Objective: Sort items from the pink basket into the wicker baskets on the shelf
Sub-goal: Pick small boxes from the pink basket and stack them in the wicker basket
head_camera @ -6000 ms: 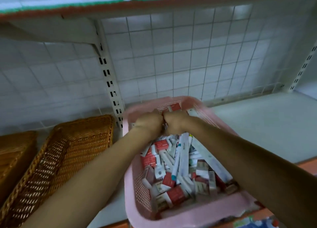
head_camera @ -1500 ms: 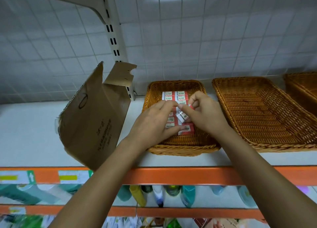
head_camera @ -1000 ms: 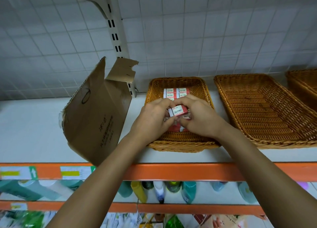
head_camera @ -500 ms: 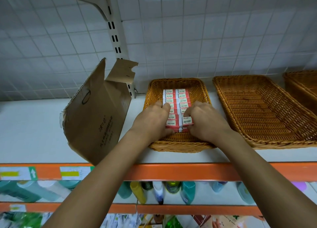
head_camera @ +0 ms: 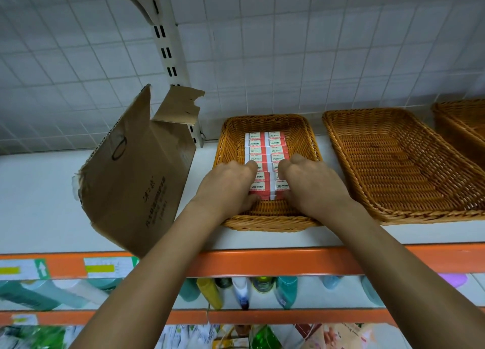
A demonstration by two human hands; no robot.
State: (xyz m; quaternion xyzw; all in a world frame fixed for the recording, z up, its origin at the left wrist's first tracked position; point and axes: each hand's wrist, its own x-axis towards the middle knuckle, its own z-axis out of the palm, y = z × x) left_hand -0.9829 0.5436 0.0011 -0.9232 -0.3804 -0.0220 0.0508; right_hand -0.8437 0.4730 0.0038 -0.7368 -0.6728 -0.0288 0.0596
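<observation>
Two rows of 2B boxes [head_camera: 253,144] run front to back down the leftmost wicker basket [head_camera: 265,224] on the shelf [head_camera: 39,196]. Left grip [head_camera: 225,184] and right grip [head_camera: 312,184], knuckles up and fingers curled, clasp the rows' near end from either side.
</observation>
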